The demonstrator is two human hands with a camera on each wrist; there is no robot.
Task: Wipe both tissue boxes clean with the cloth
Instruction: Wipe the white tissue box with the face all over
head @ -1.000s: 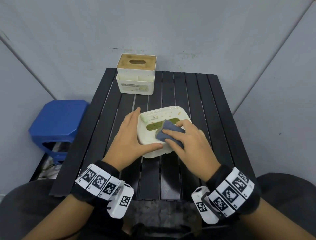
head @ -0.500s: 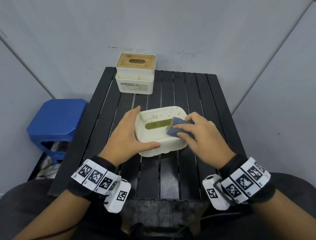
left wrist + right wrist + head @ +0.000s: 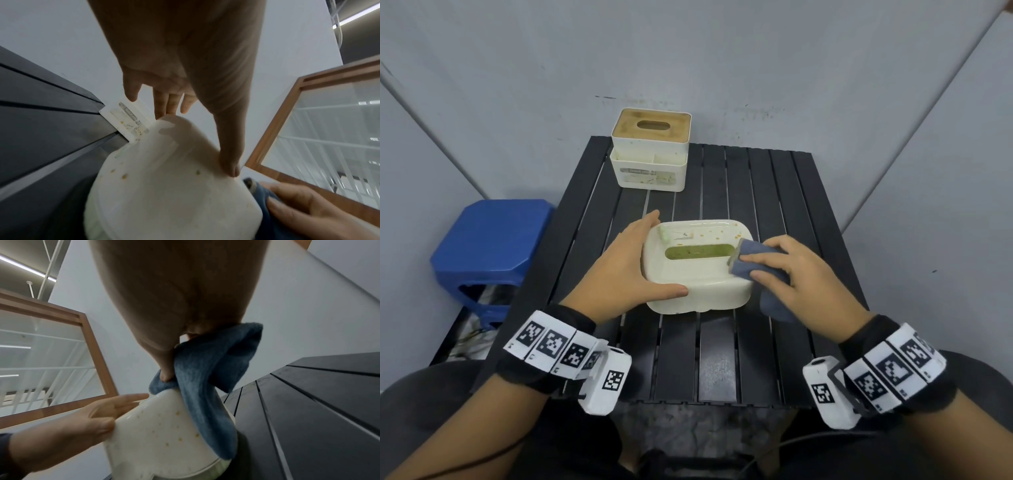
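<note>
A white rounded tissue box with a green slot and yellow specks lies mid-table. My left hand steadies its left end, fingers straight along the side and thumb flat on the front wall. My right hand grips a blue cloth and presses it on the box's right end, where it drapes down the side. In the right wrist view the cloth is bunched under the fingers against the box. A second white box with a wooden lid stands at the table's far edge.
The black slatted table is bare to the right and in front of the near box. A blue plastic stool stands to the left of the table. Grey walls close in behind and on both sides.
My right hand has slid the cloth rightward across the box top, from beside the slot to the right end. The left hand has kept its place on the box.
</note>
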